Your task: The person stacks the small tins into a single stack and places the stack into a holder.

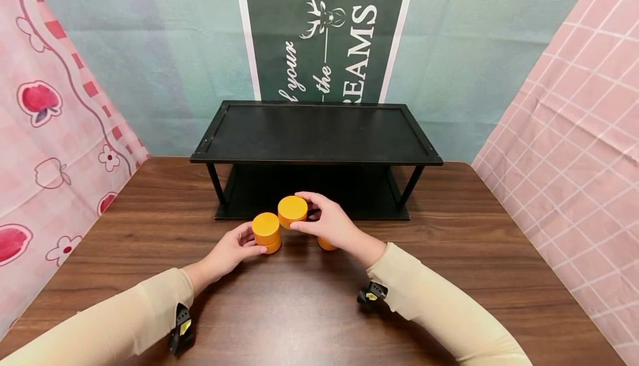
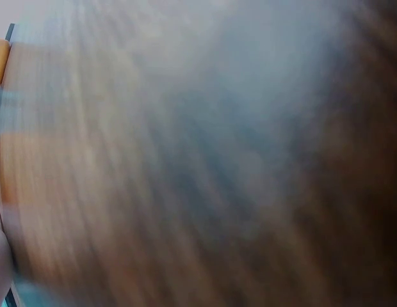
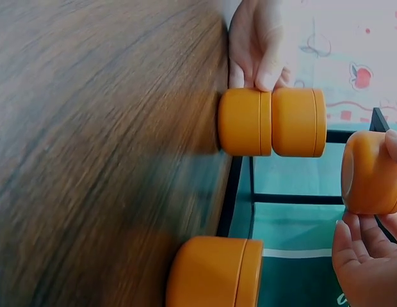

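Two lidded orange jars stand stacked on the table, the upper jar (image 1: 266, 226) resting on the lower jar (image 1: 272, 246). My left hand (image 1: 232, 252) holds the lower one from the left, thumb in front. To the right of the stack, my right hand (image 1: 329, 223) grips a third jar (image 1: 293, 212) by its side, off the table and slightly higher than the stack. A further orange jar (image 3: 211, 275) stands on the table, partly hidden behind my right hand in the head view. The left wrist view is mostly blur, with orange slivers at its left edge.
A black two-tier shelf (image 1: 314, 133) stands at the back of the wooden table (image 1: 279, 310), just behind the jars. Cloth hangs on the left, back and right sides. Each forearm wears a black wrist camera strap (image 1: 182, 327).
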Demonstrator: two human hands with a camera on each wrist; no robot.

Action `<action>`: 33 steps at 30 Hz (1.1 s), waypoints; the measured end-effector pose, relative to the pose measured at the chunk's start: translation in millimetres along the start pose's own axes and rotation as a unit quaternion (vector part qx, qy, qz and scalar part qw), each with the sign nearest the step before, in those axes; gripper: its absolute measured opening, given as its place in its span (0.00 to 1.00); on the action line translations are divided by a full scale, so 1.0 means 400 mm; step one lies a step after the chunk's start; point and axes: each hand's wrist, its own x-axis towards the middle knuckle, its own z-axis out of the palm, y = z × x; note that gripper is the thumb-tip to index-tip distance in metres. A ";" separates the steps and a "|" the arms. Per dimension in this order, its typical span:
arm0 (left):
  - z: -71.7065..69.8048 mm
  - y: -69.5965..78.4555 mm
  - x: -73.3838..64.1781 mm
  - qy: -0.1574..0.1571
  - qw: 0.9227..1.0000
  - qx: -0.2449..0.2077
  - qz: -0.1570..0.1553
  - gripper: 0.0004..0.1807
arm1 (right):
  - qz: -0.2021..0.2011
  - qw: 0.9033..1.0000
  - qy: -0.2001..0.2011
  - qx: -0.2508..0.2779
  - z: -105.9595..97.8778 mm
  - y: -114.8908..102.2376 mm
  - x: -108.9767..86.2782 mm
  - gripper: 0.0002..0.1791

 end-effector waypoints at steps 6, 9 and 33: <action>-0.003 -0.005 0.000 -0.001 1.000 -0.002 -0.005 0.33 | -0.009 1.000 -0.009 0.009 0.018 -0.005 0.012 0.34; -0.002 -0.003 0.000 -0.002 1.000 -0.003 -0.004 0.34 | -0.018 1.000 -0.009 0.014 0.025 -0.006 0.016 0.34; -0.002 0.002 -0.001 -0.006 1.000 -0.010 -0.001 0.33 | -0.036 0.999 -0.033 -0.006 0.062 -0.017 0.045 0.35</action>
